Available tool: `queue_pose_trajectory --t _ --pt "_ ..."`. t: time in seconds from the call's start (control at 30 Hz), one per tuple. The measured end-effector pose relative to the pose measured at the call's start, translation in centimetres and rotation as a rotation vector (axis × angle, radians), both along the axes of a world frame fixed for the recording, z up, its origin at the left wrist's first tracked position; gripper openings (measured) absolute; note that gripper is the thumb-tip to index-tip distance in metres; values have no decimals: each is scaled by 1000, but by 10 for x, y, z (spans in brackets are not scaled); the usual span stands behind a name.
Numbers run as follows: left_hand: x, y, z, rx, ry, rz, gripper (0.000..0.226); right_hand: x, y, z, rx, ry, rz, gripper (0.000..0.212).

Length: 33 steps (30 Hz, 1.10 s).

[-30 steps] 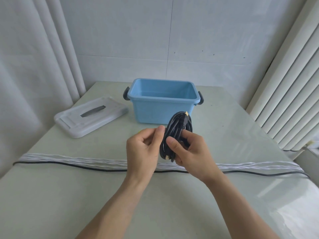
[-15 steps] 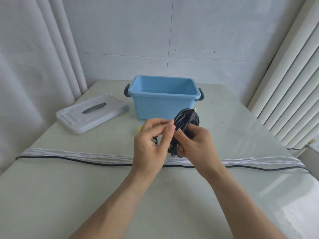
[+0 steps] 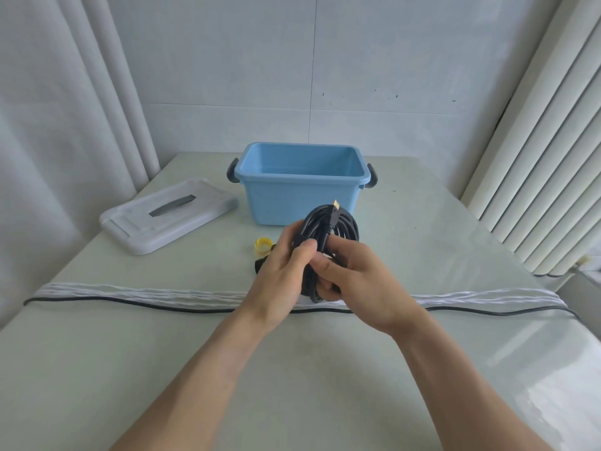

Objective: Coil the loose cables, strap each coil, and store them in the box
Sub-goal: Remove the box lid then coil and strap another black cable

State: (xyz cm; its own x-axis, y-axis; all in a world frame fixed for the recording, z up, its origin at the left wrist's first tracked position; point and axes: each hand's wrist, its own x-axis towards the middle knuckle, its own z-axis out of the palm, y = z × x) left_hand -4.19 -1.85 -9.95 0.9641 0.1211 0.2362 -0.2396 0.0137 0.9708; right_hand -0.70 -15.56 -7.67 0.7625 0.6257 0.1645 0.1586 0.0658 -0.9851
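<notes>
A coiled black cable (image 3: 338, 224) with a gold-tipped plug sticking up is held upright above the table, just in front of the open blue box (image 3: 299, 203). My left hand (image 3: 279, 281) grips the coil's left side, thumb across its strands. My right hand (image 3: 361, 284) holds the coil from the right, fingers curled round its lower part. A small yellow strap roll (image 3: 262, 245) lies on the table left of the coil, with a dark item beside it mostly hidden behind my left hand. The inside of the box looks empty.
The box's white lid (image 3: 169, 216) lies on the table at the left. A black and white seam (image 3: 130, 296) crosses the table under my wrists. Curtains hang at left, a ribbed white radiator (image 3: 536, 177) stands at right.
Both hands have shifted slightly right with the coil. My left hand went from pinching near the coil's edge to gripping the strands. The yellow strap roll has come into view.
</notes>
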Motion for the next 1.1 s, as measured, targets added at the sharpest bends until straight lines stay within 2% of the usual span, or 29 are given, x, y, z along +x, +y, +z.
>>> queue_pose_trajectory --t 0.13,0.37,0.5,0.6,0.73,0.87,0.93,1.1 --pt "-3 2 0 59 -50 7 32 2 -4 4 10 117 86 27" --pt "-3 -6 1 -93 -51 -123 57 5 -11 7 -63 -36 -91 19" --pt "-5 -6 2 -34 -53 -72 51 3 -11 10 -50 -85 -243 6" --pt "-5 -2 3 -83 -17 -102 54 2 -11 10 48 -50 -323 11" --pt "-7 -3 8 -50 -36 -108 64 0 -13 14 67 -137 -271 21" --pt "-6 -6 7 28 -87 28 49 5 -16 15 -20 -126 -238 15" --pt "-6 -6 7 39 -92 51 43 1 -14 15 14 -132 -285 12" --pt "-10 -4 7 -103 -63 -81 33 0 -12 18 123 -78 -332 11"
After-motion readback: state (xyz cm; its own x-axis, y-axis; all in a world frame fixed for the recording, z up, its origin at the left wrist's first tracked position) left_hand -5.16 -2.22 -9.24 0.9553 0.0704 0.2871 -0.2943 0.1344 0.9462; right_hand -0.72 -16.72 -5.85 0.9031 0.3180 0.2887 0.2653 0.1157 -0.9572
